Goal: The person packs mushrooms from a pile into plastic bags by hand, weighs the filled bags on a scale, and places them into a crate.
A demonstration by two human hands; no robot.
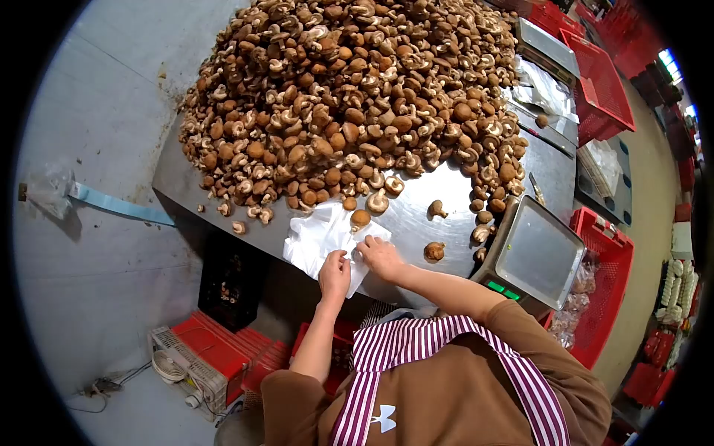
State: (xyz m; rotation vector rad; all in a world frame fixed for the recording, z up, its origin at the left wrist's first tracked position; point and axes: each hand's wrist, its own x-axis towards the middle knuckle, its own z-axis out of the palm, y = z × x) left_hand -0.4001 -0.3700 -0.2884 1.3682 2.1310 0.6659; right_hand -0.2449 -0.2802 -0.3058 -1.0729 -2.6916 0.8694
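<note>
A white plastic bag [311,236] lies crumpled at the front edge of the metal table [260,241]. My left hand [335,275] is closed, its fingertips pinching the near side of the bag. Just right of it, my right hand [380,257] has its fingers bent down and closed on the same bag. A brown mushroom [360,218] sits at the bag's far side, beyond my fingers. Behind the bag rises a large heap of mushrooms [327,111], caps and pale stems mixed. A single mushroom [434,251] lies to the right of my right hand.
A weighing scale [541,253] with a metal pan stands at the table's right. Beyond it, a red crate [621,260] holds bagged goods. Farther back are white bags [544,89] and another red crate [606,82]. Red crates [223,349] stand below left.
</note>
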